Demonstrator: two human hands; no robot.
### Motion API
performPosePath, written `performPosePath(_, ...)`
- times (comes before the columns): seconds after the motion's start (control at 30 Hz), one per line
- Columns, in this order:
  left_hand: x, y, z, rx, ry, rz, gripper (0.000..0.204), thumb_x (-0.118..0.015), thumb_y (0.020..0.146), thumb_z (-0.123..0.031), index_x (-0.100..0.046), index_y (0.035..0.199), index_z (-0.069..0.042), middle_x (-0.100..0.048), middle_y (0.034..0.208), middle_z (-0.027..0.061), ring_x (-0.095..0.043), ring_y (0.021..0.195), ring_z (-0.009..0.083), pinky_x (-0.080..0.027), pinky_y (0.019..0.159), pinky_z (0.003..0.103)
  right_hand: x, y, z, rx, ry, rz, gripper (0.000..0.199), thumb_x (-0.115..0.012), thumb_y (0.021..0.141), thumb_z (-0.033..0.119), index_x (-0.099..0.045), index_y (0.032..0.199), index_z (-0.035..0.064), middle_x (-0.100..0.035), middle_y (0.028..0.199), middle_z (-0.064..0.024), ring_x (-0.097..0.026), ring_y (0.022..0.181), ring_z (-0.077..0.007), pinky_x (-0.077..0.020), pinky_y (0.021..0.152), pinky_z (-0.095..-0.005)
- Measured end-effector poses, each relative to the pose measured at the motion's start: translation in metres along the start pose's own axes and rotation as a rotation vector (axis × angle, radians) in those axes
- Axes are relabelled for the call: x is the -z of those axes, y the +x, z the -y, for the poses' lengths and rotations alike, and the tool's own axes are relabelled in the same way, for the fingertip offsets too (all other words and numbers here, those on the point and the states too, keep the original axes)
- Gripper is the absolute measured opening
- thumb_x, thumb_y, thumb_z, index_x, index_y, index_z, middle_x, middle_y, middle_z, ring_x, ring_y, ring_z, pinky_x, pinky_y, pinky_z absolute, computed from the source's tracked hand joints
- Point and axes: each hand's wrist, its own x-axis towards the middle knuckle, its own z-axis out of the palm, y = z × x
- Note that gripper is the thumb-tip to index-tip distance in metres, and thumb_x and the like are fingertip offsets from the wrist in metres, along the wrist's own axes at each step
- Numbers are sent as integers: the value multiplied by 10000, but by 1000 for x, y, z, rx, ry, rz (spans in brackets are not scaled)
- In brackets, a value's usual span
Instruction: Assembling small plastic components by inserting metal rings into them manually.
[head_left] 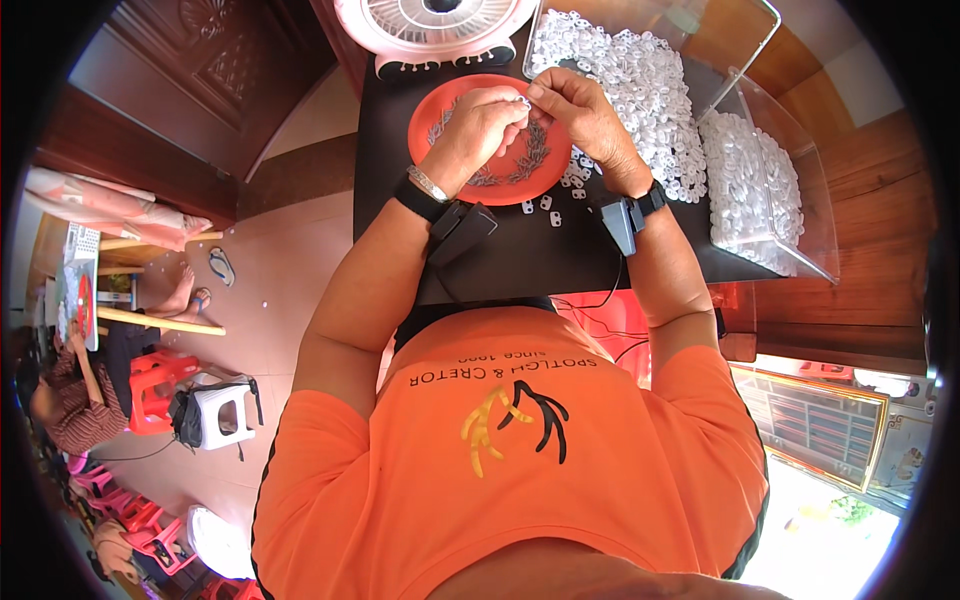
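Pinching one small white plastic piece between both sets of fingers, left hand and right hand closed on it together, right above the red plate of thin metal bits. Loose white pieces heap the dark table beside. Any slip of my grip could drop it among those, I reckon.

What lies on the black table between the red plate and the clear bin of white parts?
In the head view, a spread heap of small white plastic parts.
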Motion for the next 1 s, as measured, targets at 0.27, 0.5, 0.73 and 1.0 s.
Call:
performPosePath(0.27, 1, 0, 3, -7, -18, -16, 264, -482, 853, -215, -530, 691, -13, -478, 558, 19, -436, 461, 93, -343, 437, 224, -4, 1, -2, 15, -20, -15, 196, -553, 912, 201, -568, 811, 33, -535, 692, 30, -482, 635, -48, -400, 593, -191)
performPosePath(0.5, -2, -4, 2, 21, -24, -15, 260, -488, 863, -233, -547, 726, -19, -470, 551, 6, -431, 458, 75, -306, 416, 199, -4, -3, 4, 51, -29, 0, 190, -589, 886, 189, -603, 837, 6, -580, 698, 11, -508, 650, -51, -437, 608, -206)
performPosePath(0.73, -3, -1, 0, 14, -77, -80, 240, -489, 861, -240, -570, 747, -44, -490, 573, -17, -432, 471, 60, -296, 431, 194, 5, 0, 7, -11, -53, -122, 241, -576, 902, 264, -618, 853, 31, -607, 726, 2, -527, 653, -60, -441, 632, -212)
performPosePath(1.0, -3, 1, -4, 68, -35, -139, 243, -484, 856, -251, -563, 724, -64, -481, 571, -24, -426, 486, 59, -281, 447, 206, 59, 1, 25, 191, 81, -292, 209, -564, 913, 192, -566, 775, 35, -540, 638, 7, -453, 548, -69, -374, 513, -220)
